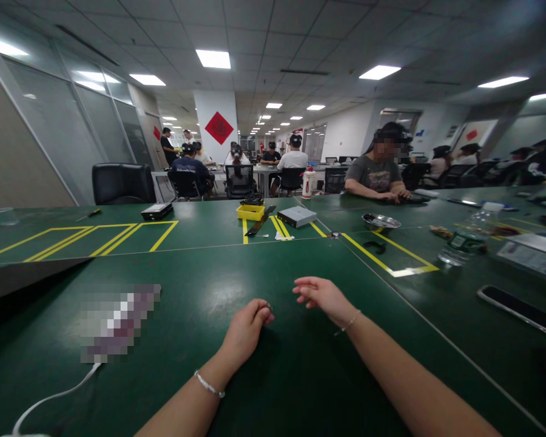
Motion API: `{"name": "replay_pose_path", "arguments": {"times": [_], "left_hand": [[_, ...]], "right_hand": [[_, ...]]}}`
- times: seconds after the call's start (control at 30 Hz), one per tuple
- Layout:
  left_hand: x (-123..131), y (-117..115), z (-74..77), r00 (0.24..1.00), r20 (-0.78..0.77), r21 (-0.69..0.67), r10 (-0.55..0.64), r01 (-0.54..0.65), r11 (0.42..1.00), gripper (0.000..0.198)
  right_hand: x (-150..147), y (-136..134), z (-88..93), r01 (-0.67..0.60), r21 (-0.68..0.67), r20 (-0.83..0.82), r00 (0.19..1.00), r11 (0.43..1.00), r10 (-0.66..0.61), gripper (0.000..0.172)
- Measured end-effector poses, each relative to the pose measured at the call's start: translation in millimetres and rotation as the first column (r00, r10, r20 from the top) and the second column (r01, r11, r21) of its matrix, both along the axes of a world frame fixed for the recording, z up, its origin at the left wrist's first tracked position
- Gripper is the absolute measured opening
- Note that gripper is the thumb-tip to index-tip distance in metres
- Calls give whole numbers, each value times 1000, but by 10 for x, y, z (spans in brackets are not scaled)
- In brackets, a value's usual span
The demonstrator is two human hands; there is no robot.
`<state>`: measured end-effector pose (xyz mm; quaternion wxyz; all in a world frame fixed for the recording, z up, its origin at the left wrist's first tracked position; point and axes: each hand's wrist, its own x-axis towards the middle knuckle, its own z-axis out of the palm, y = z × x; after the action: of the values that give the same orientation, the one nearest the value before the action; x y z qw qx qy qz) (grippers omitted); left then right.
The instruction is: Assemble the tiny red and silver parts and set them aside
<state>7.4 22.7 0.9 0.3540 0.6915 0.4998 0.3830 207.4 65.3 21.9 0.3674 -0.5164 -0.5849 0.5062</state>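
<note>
My left hand (246, 332) is low over the green table (186, 364), its thumb and fingers pinched together. A tiny dark, shiny bit shows at its fingertips, too small to name. To its right, my right hand (322, 298) hovers with fingers loosely bent and apart, holding nothing that I can see. The two hands are close but not touching. Each wrist has a thin bracelet on it.
Left lies a blurred-out flat device (122, 321) on a white cable (54, 397). Ahead are a yellow tray (250, 212), a grey metal box (296, 216) and a steel bowl (381, 222). Right are a water bottle (466, 240) and a phone (523, 312). A person (377, 170) sits opposite.
</note>
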Motion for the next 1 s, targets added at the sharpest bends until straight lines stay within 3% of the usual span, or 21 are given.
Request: {"name": "replay_pose_path", "arguments": {"times": [0.1, 0.2, 0.37, 0.67, 1.0], "left_hand": [[-23, 13, -16, 999, 21, 6, 41, -41, 999, 24], [-41, 30, -30, 993, 23, 8, 114, -114, 993, 21], [-31, 44, -67, 993, -13, 2, 120, -120, 993, 14], [-15, 40, -71, 995, -30, 11, 94, -94, 996, 13], [-21, 14, -21, 998, 29, -10, 56, -56, 998, 23]], "right_hand": [[-427, -192, -94, 53, -70, -127, 990, 996, -61, 21], [-575, -276, -208, 130, -62, -126, 982, 989, -137, 19], [-532, -239, -277, 34, -12, -200, 979, 999, -35, 20], [-504, -225, -266, -35, -72, -220, 975, 997, 19, 24], [-501, -219, -290, 6, -31, -225, 974, 1000, -12, 21]]}}
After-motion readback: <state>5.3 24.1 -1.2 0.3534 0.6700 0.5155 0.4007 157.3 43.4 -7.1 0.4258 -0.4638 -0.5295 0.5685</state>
